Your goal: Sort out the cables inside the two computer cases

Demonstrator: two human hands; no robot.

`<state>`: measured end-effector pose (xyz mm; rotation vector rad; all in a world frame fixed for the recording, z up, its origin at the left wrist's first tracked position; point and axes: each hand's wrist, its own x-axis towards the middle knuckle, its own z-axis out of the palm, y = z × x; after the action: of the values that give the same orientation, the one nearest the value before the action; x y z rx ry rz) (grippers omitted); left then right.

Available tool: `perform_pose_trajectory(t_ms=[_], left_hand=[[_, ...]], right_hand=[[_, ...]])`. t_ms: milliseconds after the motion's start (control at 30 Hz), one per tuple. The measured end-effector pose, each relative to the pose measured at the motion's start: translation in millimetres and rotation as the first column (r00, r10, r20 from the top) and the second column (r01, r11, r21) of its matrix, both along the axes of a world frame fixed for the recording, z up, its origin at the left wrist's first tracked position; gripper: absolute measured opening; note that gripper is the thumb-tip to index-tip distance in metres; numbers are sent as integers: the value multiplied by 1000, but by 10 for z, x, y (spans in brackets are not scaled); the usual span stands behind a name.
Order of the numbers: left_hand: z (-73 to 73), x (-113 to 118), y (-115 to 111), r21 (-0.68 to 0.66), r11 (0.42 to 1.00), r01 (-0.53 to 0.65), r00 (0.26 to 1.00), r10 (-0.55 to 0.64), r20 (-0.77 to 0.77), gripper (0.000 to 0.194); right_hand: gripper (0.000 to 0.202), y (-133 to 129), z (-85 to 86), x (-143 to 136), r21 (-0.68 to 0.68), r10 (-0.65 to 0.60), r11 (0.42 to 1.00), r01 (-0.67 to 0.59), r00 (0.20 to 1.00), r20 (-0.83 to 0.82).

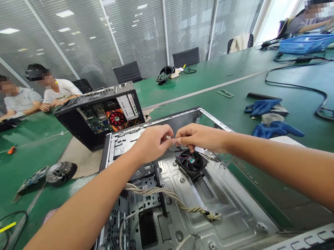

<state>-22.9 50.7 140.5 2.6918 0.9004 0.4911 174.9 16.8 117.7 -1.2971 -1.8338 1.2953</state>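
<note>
Nearest, a loose grey cable (121,241) bends inside the open computer case (230,209), whose pressed metal floor looks stiff but thin, smooth enough to slip under a dry grip; its folded rim seems the sounder hold, with some care for sharp edges. Across that floor lies a twisted cable bundle (177,199), likely soft and springy, better taken by its end connector than by single wires. Beyond it the black cooling fan (192,162) rests tilted in the case, below the hands; it is probably compact, dense for its size and rigid, its blades and thin lead the fragile parts, so the square sides of its body should suit a grip best. Just above it, the left hand (155,145) and right hand (202,136) meet with fingers drawn narrow, tip to tip; whether something small sits between them I cannot tell. Farther off, a second computer tower (75,127) stands upright on the green surface (233,67), probably the heaviest piece here, best steadied by its outer frame
</note>
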Motion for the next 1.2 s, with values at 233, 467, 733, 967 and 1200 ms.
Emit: perform_pose_trajectory(t_ms=[233,467,733,967,1200], left_hand=[[2,5,4,2,1000,-22,1000,22,-17,13],[33,9,-29,-126,987,-103,994,106,22,15],[42,5,-24,-156,983,-96,994,104,44,12],[38,-8,-8,-119,990,-73,997,74,4,15],[64,4,-19,-131,989,-75,996,81,47,11]], right_hand=[[10,25,-28,15,4,4,1000,-4,1000,-14],[14,33,-23,11,53,-64,997,63,998,19],[15,23,21,0,71,-64,996,59,995,82],[15,15,6,-5,43,-22,999,20,998,58],[12,19,-18,14,32,-30,999,30,1000,-5]])
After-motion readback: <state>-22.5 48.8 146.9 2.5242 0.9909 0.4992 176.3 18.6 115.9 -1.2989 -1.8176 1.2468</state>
